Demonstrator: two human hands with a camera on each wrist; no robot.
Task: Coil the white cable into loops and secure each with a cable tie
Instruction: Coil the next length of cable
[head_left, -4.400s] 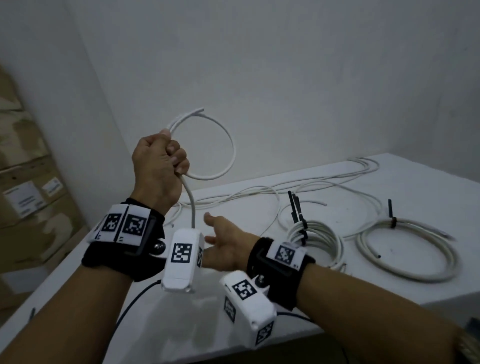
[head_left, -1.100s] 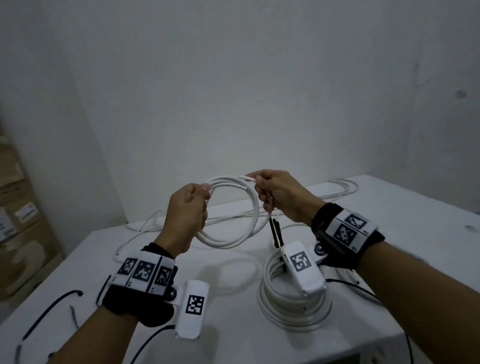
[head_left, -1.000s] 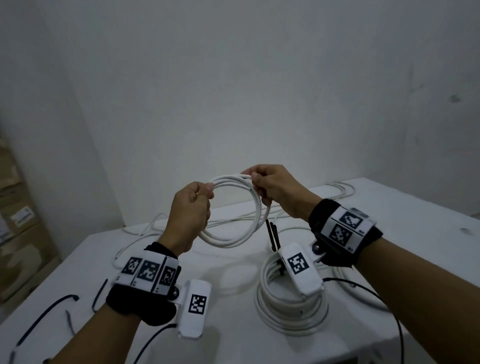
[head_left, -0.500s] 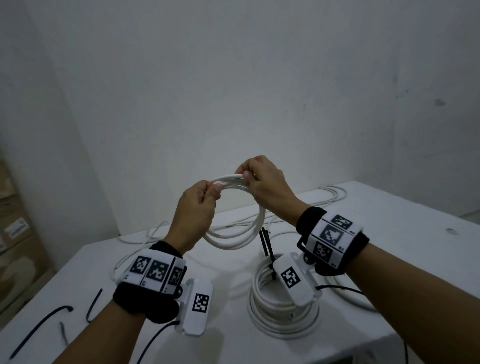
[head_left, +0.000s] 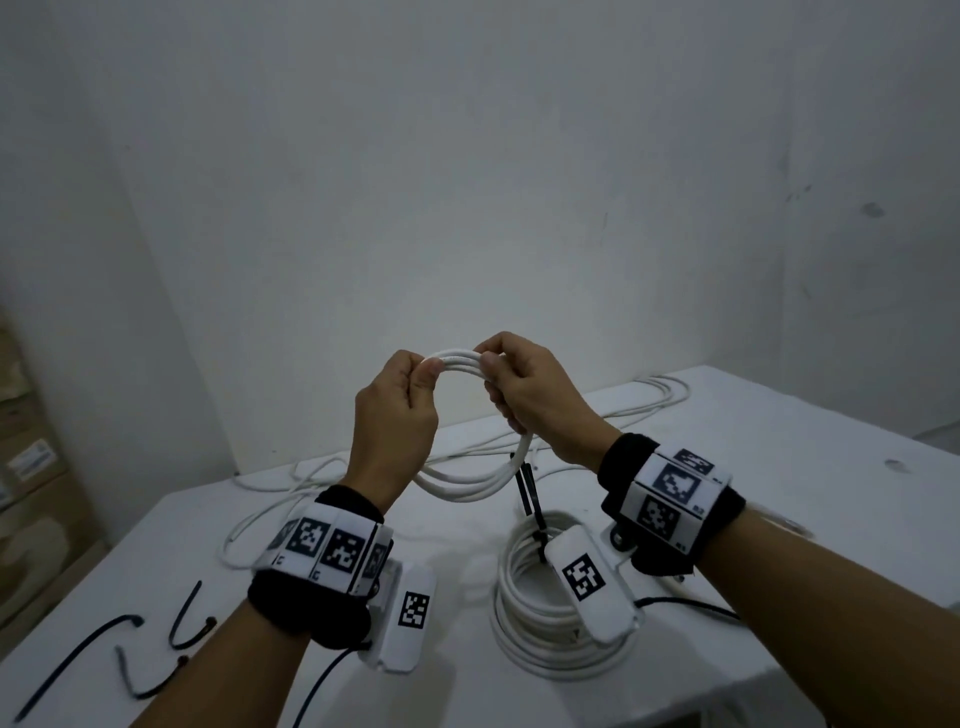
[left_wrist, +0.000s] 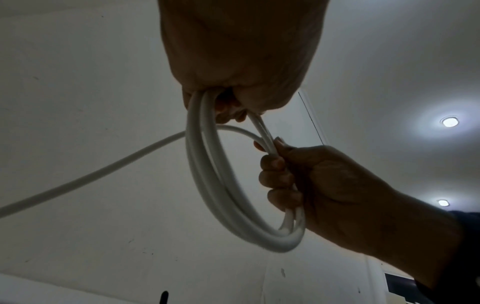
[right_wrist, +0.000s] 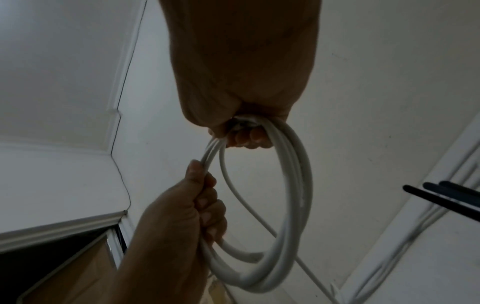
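The white cable (head_left: 470, 489) is wound into a small coil of several turns, held upright in the air above the table (head_left: 779, 467). My left hand (head_left: 423, 371) grips the coil's top left, thumb on top. My right hand (head_left: 493, 366) grips the top right, fingers curled round the strands. In the left wrist view the coil (left_wrist: 207, 185) hangs from my left hand (left_wrist: 233, 61), with the right hand (left_wrist: 324, 185) closed on its far side. A free strand (left_wrist: 91, 174) trails away. In the right wrist view the coil (right_wrist: 298, 185) runs between my right hand (right_wrist: 241, 72) and left hand (right_wrist: 182, 226).
A finished coil (head_left: 524, 623) lies on the table under my right wrist, black ties (head_left: 527, 488) sticking up from it. Loose black cable ties (head_left: 104, 639) lie at the front left. More loose cable (head_left: 649, 395) runs along the back edge. Cardboard boxes (head_left: 31, 493) stand at the left.
Earlier my left hand alone held a single loop. Now both hands grip a coil of several turns, and in the last second they have risen and drawn closer together.
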